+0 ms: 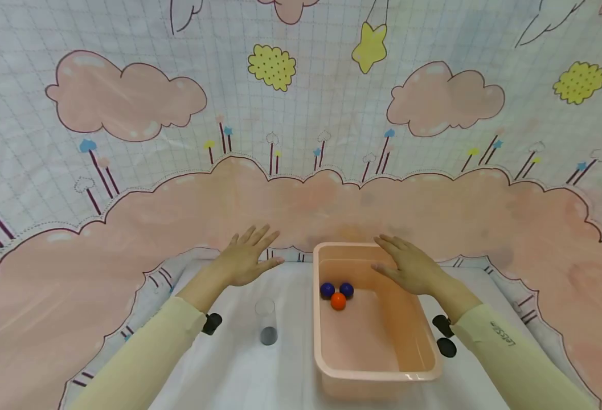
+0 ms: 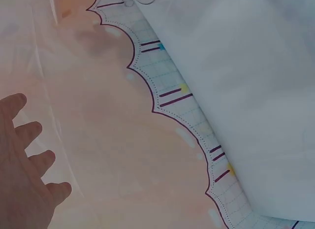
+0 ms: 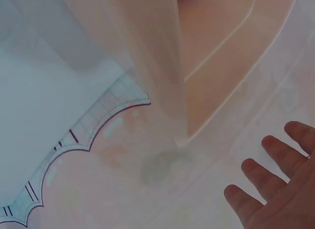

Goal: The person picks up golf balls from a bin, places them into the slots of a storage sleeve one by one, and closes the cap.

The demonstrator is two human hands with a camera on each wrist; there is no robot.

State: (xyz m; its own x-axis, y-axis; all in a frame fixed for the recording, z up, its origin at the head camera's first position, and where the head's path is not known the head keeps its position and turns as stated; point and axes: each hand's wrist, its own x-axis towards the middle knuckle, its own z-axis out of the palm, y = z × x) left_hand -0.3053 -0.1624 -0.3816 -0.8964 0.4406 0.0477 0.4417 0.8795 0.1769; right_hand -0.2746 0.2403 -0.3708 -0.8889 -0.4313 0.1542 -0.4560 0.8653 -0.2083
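My left hand point(image 1: 245, 259) hovers with spread fingers beyond a clear cylindrical glass point(image 1: 266, 322), touching nothing. Over the far right corner of a peach plastic bin point(image 1: 377, 374), my right hand point(image 1: 407, 265) is held out with straight fingers; whether it touches the rim I cannot tell. Inside the bin, a blue ball point(image 1: 327, 290), a second blue ball point(image 1: 346, 290) and an orange ball point(image 1: 338, 301) lie close together near the left wall. The left wrist view shows the left fingers point(image 2: 42, 162) apart, and the right wrist view shows the right fingers point(image 3: 266, 179) likewise, holding nothing.
A white table point(image 1: 218, 370) lies under the bin and glass. Behind and around it hangs a patterned cloth point(image 1: 301, 210) with clouds and stars. Dark round pieces point(image 1: 212, 323) show at the left wrist, and similar dark pieces point(image 1: 446, 347) at the right wrist.
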